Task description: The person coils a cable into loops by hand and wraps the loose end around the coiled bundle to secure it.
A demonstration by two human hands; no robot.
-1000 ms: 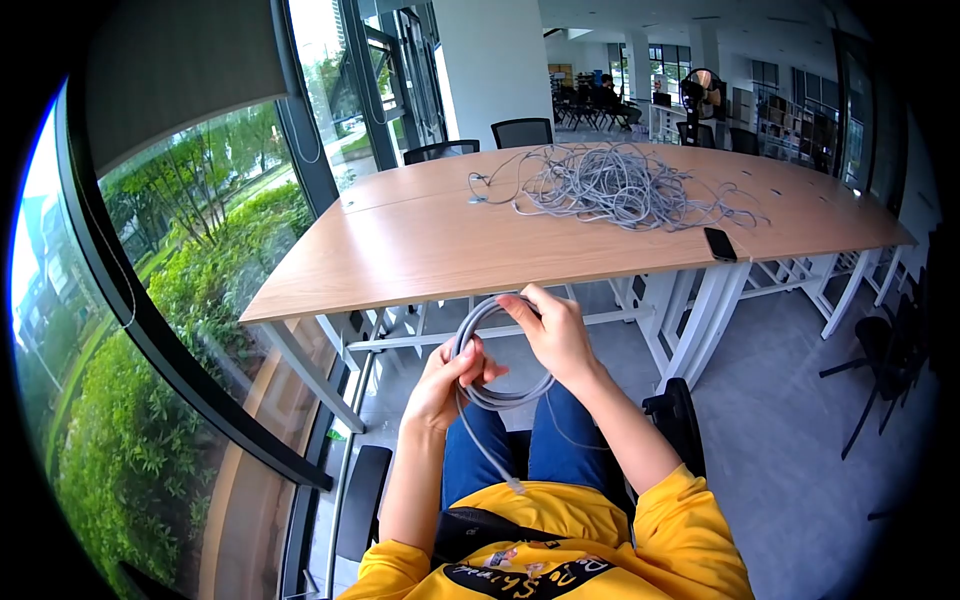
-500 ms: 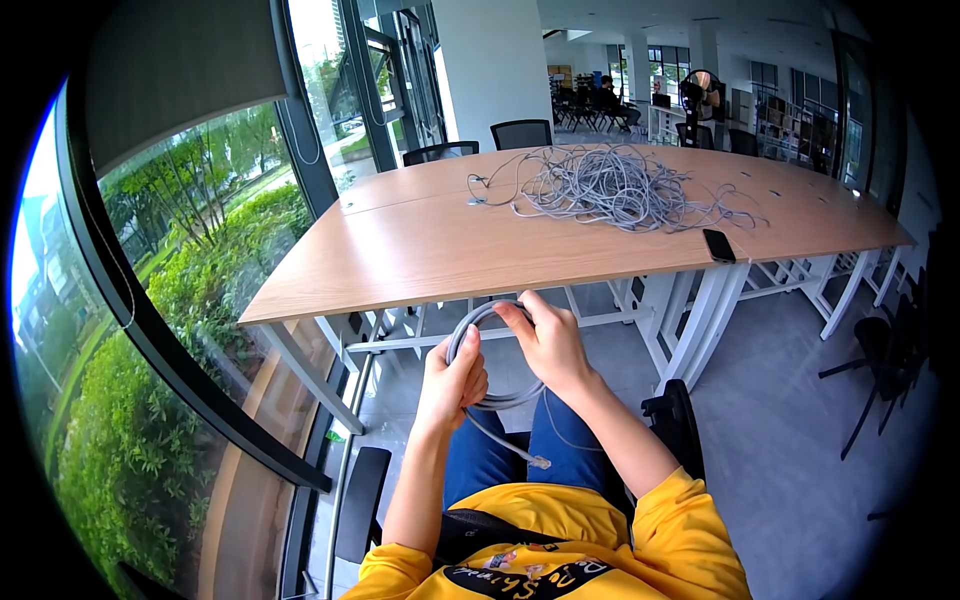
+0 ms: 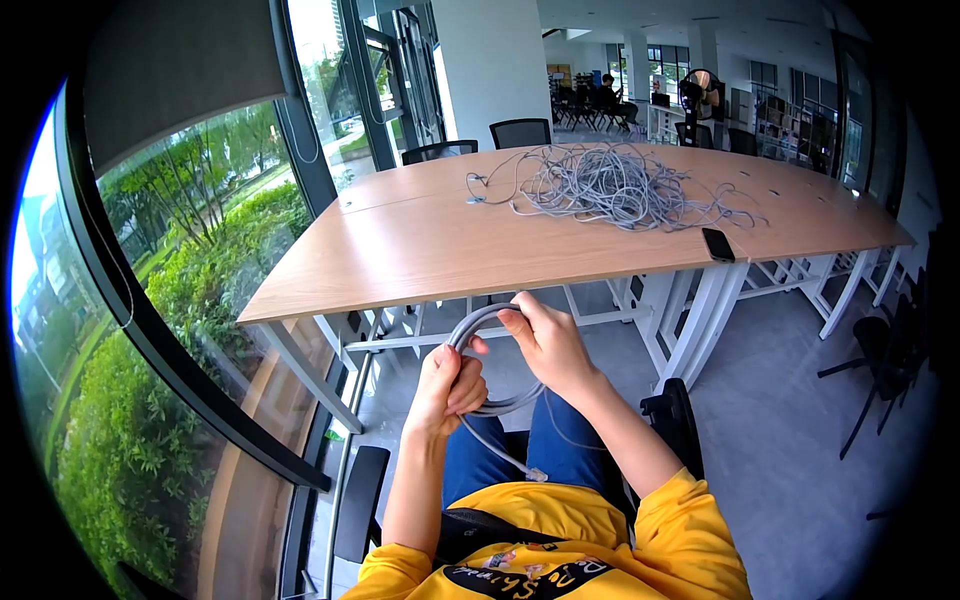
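A grey network cable [image 3: 481, 322], wound into a round coil of several loops, is held up over my lap. My left hand [image 3: 452, 386] wraps its fingers around the coil's left side. At the upper right of the loops, my right hand [image 3: 548, 341] pinches the cable between thumb and fingers. One free end with a clear plug [image 3: 537, 475] hangs down below the coil over my thighs. A thinner-looking stretch of cable drops from the right side across my right leg.
Ahead is a wooden table [image 3: 380, 250] with a large tangle of grey cables [image 3: 610, 190] and a black phone [image 3: 718, 245] near its front edge. Windows [image 3: 200, 240] run along the left. Black chairs [image 3: 520, 133] stand behind the table, and a person [image 3: 610, 100] sits far back.
My left thumb has shifted from along the coil, and the left fingers now curl more around it. The coil has tilted slightly, and the hanging plug has dropped a little.
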